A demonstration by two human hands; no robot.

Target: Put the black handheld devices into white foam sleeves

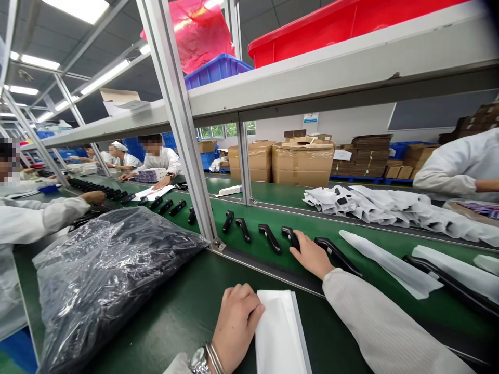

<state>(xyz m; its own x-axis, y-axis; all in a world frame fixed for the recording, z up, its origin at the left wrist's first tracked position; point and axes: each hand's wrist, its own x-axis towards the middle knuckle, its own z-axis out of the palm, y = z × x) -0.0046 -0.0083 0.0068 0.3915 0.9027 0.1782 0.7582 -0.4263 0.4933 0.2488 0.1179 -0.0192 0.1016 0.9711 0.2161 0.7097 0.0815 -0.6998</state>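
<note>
1. Your hands are apart: the right hand point(312, 255) is draped over a black angled-head handheld device point(287, 232), near the near edge of the green conveyor belt point(256, 213); I cannot tell whether the fingers have closed on it
2. Your left hand point(237, 321) curls at the left edge of the flat white sleeves point(277, 335), perhaps steadying them; whether it pinches, I cannot tell
3. Those sleeves lie near the tabletop's point(179, 293) belt-side edge, probably to keep both within reach
4. The other handheld devices point(270, 239) lie spaced along the belt, apparently for easy single grasping

The lone camera sits on the wearer's head, facing forward and down across a bench point(167, 296); left hand point(237, 324) and right hand point(313, 254) are close, a shelf point(312, 80) crosses above, the wall point(353, 123) stands far off.
</note>
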